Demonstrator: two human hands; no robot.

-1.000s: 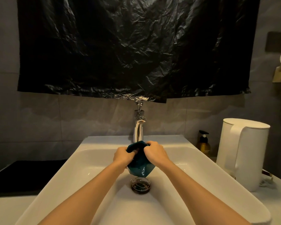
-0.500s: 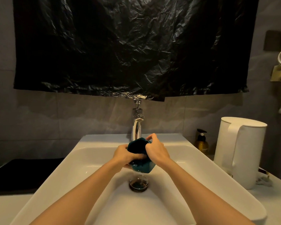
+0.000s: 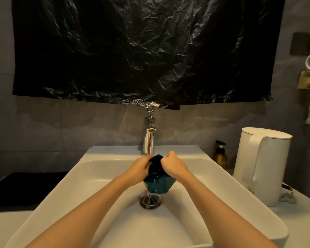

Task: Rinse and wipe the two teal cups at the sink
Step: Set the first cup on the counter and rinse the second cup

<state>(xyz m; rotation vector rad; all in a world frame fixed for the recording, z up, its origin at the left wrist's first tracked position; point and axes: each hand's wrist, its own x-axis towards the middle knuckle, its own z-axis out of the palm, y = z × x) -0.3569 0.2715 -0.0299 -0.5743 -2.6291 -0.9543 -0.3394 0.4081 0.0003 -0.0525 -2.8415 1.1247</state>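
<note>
Left hand [image 3: 140, 166] and right hand [image 3: 174, 166] clamp a glossy teal faceted cup [image 3: 157, 183] at the middle of the white ceramic sink [image 3: 100, 169].
Fingers curl round its upper part, and a trickle falls to the drain [image 3: 150, 200] directly below. The wet glaze likely makes this stiff, chippable cup slippery, so the faceted walls seem the safest hold.

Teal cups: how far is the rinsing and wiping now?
Done: nothing shows as finished. In hand: the left hand and right hand grip one cup over the drain, and water runs off it. Left: wiping it, then the second cup, which is out of view.
</note>
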